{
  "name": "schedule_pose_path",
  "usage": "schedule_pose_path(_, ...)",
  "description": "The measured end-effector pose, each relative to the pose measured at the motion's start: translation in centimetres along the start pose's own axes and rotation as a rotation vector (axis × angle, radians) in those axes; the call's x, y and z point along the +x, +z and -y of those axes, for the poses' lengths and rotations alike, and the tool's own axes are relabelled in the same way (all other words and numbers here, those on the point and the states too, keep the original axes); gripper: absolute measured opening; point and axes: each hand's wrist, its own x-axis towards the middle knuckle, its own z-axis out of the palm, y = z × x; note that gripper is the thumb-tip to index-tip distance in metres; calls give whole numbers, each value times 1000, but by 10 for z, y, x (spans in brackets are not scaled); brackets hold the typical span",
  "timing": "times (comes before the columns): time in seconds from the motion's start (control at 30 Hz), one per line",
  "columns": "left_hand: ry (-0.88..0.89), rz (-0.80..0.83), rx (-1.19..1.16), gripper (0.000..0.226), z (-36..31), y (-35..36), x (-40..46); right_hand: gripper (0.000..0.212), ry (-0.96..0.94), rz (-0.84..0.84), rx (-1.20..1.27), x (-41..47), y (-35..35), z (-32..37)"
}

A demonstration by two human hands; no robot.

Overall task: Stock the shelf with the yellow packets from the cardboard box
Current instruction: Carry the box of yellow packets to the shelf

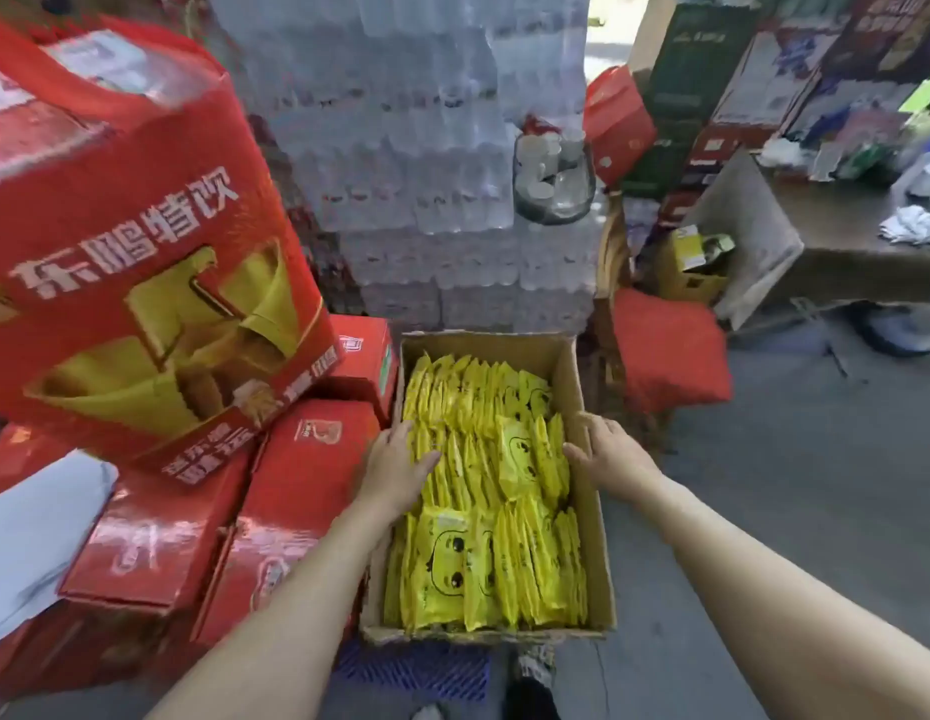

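Stacked red drink cartons crowd the storeroom's left, beside the cardboard box of upright yellow packets. Left hand and right hand, fingers relaxed, bracket a row, gripping nothing. Squeezing loosely could spill slippery packets.

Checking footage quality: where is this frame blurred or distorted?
Head view: the big red carton at left is motion-smeared and bulged by the wide lens; the stacked water bottle packs behind are soft; the yellow packets in the cardboard box stay fairly sharp.

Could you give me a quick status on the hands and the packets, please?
Both hands open, reaching into cardboard box. Yellow packets all boxed. Nothing blocking.
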Motion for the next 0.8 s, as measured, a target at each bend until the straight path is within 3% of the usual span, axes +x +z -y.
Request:
schedule_pose_path(0.2,-241,-41,-146,77,13,44,2,86,256,145,208,36,42,-40)
schedule_pose_path(0.37,-304,-126,-146,84,21,69,14,66,261,192,307,55,57,-60)
schedule_pose_path(0.6,-443,-187,-77,95,15,89,28,58,249,174,290,71,58,-81)
schedule_pose_path(0.8,-517,-90,-166,65,26,80,31,56,243,164,253,84,45,-107)
